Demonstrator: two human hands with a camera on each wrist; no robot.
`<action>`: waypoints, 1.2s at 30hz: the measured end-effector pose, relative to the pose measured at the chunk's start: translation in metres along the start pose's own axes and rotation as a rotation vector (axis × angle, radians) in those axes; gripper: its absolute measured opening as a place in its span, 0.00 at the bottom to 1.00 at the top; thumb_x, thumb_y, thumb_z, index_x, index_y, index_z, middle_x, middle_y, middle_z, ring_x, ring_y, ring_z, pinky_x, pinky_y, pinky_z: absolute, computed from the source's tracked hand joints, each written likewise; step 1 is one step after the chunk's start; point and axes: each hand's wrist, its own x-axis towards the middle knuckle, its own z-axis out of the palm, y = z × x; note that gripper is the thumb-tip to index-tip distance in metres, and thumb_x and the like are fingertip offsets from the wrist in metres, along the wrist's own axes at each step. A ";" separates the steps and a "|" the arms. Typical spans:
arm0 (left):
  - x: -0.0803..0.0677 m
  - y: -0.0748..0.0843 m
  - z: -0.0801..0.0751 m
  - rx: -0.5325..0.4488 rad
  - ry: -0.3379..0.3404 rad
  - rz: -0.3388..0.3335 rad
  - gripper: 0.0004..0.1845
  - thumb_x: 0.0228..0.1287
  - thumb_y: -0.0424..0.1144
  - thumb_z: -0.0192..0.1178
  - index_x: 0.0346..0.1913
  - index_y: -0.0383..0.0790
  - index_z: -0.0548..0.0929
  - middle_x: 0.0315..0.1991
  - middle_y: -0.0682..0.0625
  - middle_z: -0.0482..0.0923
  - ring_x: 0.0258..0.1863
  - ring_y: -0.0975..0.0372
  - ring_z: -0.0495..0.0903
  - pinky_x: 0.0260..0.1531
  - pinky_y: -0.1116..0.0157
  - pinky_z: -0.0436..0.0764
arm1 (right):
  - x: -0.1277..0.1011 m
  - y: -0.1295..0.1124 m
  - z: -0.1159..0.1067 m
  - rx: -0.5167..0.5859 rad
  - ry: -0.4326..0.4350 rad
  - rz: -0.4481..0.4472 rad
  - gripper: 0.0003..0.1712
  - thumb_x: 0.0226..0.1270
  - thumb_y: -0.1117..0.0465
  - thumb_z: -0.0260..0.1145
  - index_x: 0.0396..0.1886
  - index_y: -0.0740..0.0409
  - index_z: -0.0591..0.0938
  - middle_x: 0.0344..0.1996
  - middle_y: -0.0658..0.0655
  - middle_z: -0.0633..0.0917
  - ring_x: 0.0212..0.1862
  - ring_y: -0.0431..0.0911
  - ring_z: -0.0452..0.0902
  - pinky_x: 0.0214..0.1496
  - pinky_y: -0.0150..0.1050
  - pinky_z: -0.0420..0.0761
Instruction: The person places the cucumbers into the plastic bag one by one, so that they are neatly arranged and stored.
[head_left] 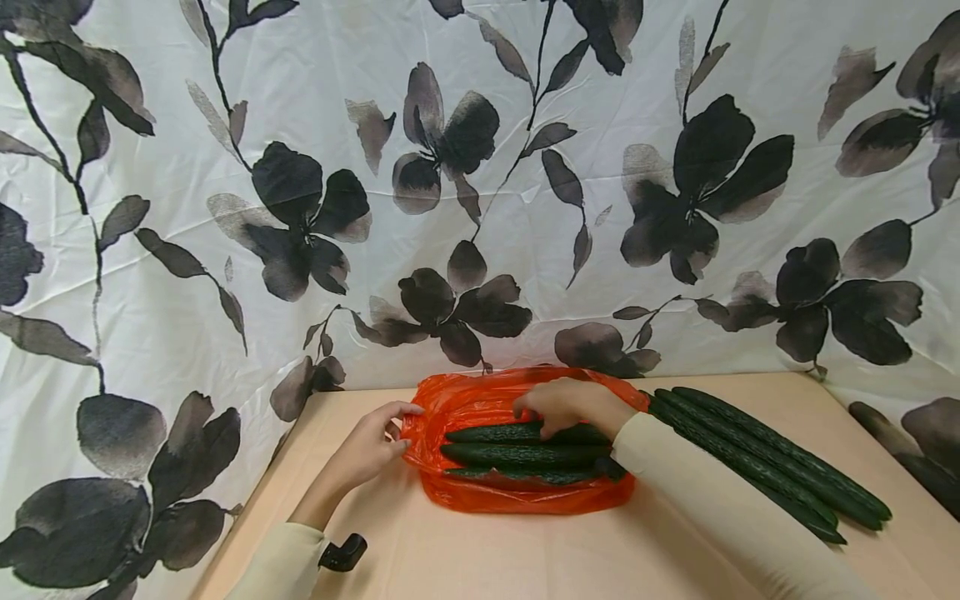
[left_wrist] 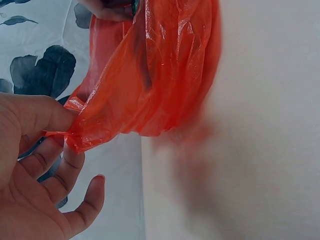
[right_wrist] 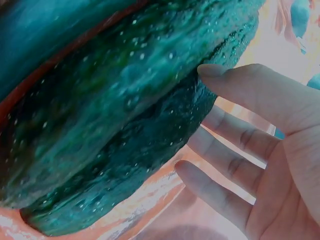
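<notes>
An orange-red plastic bag [head_left: 525, 500] lies on the table with its mouth open upward. Dark green cucumbers [head_left: 525, 455] lie side by side inside it. My left hand [head_left: 371, 446] pinches the bag's left edge between thumb and fingers, and the left wrist view shows the film [left_wrist: 150, 95] drawn up from that pinch. My right hand [head_left: 573, 404] reaches in over the bag and holds the farthest cucumber [head_left: 491, 433]. In the right wrist view the thumb lies on that cucumber [right_wrist: 165, 125], with fingertips behind it.
More long cucumbers [head_left: 772, 454] lie slanted on the table to the right of the bag, partly behind the right sleeve. The table [head_left: 480, 558] has a pale peach top. A white floral cloth [head_left: 555, 242] hangs behind it. A black strap piece [head_left: 343, 552] sits at the left wrist.
</notes>
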 end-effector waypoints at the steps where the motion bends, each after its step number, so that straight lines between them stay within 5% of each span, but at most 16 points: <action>1: 0.000 0.000 0.000 -0.006 -0.001 0.002 0.26 0.55 0.17 0.60 0.58 0.37 0.81 0.46 0.44 0.80 0.31 0.58 0.75 0.26 0.68 0.78 | -0.001 0.002 0.000 0.008 0.000 0.004 0.31 0.60 0.54 0.77 0.64 0.42 0.79 0.51 0.45 0.84 0.51 0.41 0.80 0.56 0.46 0.80; 27: 0.001 -0.004 -0.002 0.007 -0.011 -0.004 0.26 0.55 0.19 0.61 0.58 0.36 0.81 0.44 0.47 0.80 0.31 0.59 0.76 0.27 0.68 0.78 | -0.004 -0.004 0.000 -0.066 -0.008 0.017 0.28 0.56 0.52 0.79 0.58 0.40 0.81 0.43 0.43 0.85 0.39 0.40 0.79 0.46 0.42 0.81; 36: -0.004 0.001 -0.004 -0.024 -0.020 0.028 0.26 0.54 0.17 0.61 0.58 0.35 0.81 0.46 0.44 0.80 0.31 0.58 0.75 0.26 0.69 0.76 | -0.009 -0.003 -0.003 0.039 -0.070 0.027 0.31 0.58 0.52 0.78 0.62 0.40 0.79 0.48 0.42 0.84 0.49 0.39 0.80 0.52 0.42 0.81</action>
